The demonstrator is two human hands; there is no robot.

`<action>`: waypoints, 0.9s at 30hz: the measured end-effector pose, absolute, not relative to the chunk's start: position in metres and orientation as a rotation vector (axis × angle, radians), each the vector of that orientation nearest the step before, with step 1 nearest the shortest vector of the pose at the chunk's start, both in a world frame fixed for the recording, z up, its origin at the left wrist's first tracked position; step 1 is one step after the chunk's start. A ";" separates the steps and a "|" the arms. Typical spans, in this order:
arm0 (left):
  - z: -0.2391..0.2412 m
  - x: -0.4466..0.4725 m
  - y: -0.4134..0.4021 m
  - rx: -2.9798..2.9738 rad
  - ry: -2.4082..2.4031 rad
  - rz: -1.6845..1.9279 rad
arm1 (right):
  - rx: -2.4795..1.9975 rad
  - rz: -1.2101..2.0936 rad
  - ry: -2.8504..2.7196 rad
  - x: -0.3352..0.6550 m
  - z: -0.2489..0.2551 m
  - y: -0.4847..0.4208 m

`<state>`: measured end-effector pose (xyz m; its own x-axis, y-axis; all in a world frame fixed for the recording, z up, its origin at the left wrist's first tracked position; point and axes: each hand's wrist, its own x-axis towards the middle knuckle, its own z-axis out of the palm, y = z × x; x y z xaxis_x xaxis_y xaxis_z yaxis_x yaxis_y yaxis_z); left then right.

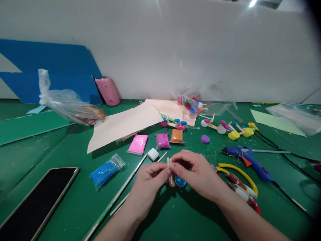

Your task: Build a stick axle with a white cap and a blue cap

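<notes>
Close together over the green table, my left hand (151, 182) and my right hand (192, 169) both pinch short pale wooden sticks (169, 165). The sticks stand roughly upright between the fingertips, and the fingers hide part of them. Beneath my right hand lies a blue bottle cap (180, 181). A white block (153, 154) with rounded corners rests just beyond my left hand. Beside it runs a long thin rod (120, 190) toward the front edge. Packets of pink clay (137, 144), purple clay (163, 140) and orange clay (177, 136) lie farther back.
A blue glue gun (247, 155) and yellow-and-red-handled pliers (238, 180) lie at right. Small stick cars with cap wheels (213, 126) stand behind. At left are a phone (40, 204), a blue clay bag (106, 170), a plastic bag (72, 103) and a pink tumbler (107, 91).
</notes>
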<state>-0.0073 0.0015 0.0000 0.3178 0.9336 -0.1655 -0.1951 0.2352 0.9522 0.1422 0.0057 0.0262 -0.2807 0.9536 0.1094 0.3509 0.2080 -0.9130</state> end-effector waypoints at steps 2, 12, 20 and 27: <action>0.000 -0.006 0.000 1.006 0.875 0.883 | -1.171 1.177 -1.695 0.143 0.023 0.005; 0.003 -0.006 -0.001 1.061 0.872 0.791 | -1.105 1.272 -1.561 0.145 0.015 0.005; 0.004 -0.007 0.000 1.054 0.840 0.794 | -1.110 1.236 -1.563 0.144 0.015 0.006; 0.003 -0.007 0.000 1.088 0.858 0.781 | -1.083 1.270 -1.531 0.143 0.016 0.005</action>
